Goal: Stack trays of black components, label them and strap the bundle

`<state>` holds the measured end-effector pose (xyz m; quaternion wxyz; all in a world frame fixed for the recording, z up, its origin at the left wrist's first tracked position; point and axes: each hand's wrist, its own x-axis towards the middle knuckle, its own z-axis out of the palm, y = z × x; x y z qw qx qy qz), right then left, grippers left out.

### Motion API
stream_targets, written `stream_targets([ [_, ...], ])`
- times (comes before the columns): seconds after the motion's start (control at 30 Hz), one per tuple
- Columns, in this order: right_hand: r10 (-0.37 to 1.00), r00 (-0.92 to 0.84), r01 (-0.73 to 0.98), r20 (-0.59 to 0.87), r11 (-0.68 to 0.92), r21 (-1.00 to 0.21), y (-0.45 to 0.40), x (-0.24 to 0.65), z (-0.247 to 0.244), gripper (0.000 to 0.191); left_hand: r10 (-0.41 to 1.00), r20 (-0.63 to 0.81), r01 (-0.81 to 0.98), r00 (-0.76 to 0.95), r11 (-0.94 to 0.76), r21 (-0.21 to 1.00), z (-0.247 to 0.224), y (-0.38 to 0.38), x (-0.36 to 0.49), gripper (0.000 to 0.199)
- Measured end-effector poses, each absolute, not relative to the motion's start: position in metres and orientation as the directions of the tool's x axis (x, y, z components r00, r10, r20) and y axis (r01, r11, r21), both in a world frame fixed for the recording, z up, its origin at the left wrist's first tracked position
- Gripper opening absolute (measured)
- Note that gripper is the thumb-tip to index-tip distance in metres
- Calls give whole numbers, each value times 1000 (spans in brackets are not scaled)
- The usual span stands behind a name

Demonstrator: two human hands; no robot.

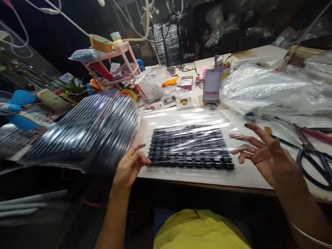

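Observation:
A clear plastic bag [178, 119] lies on the white table before me, with rows of black notched plastic strips [192, 147] inside or under it. The film's glare hides part of the rows. At its left edge, my left hand [129, 164] has its fingers curled and pinched on the plastic. My right hand [264, 152] hovers by the bag's right edge, fingers spread and slightly blurred, holding nothing I can see. Beside my left hand rests a thick stack of packed dark strips [95, 128] in shiny plastic.
Large scissors [311, 152] lie at the right table edge. Behind them spreads a heap of clear plastic bags [269, 86]. A phone [212, 86] stands at the back. A pink rack [129, 60] with tape rolls and a blue fan [20, 109] are on the left.

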<state>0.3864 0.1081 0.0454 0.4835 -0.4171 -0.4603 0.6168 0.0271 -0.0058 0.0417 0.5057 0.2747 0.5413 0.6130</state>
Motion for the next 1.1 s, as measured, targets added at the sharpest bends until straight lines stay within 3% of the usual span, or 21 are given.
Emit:
stream_targets([
  [0.13,940,-173,-15,-294,-301,-953,108,381,39,60,873,-260,-55,-412,261,964,22,-16,19,53],
  [0.23,930,-129,118,-345,-331,-936,101,384,27,70,858,-156,298,-490,332,895,8,-21,16,46],
  [0.33,945,-35,289,-324,-301,-909,97,395,16,75,880,-68,493,-471,326,806,-1,-19,14,47],
  [0.57,962,-56,499,-267,-205,-842,118,399,4,75,899,18,531,-438,242,812,-10,22,5,51],
  [0.67,978,-125,612,-166,-56,-789,133,390,5,69,925,37,519,-377,178,836,-13,42,5,48],
  [0.77,963,-268,735,18,216,-643,143,378,6,55,948,79,679,-307,160,717,-15,53,11,47],
  [0.9,896,-433,865,99,444,-235,143,359,5,43,948,53,896,-314,278,346,-11,53,29,52],
  [0.97,849,-513,853,127,521,-40,140,349,4,46,948,38,926,-316,300,228,-8,53,37,54],
  [1.03,805,-577,816,140,575,55,139,343,2,50,955,29,936,-296,283,210,-6,53,41,54],
  [1.1,781,-607,791,143,611,19,141,342,-2,53,955,33,920,-296,276,280,-9,52,39,57],
])
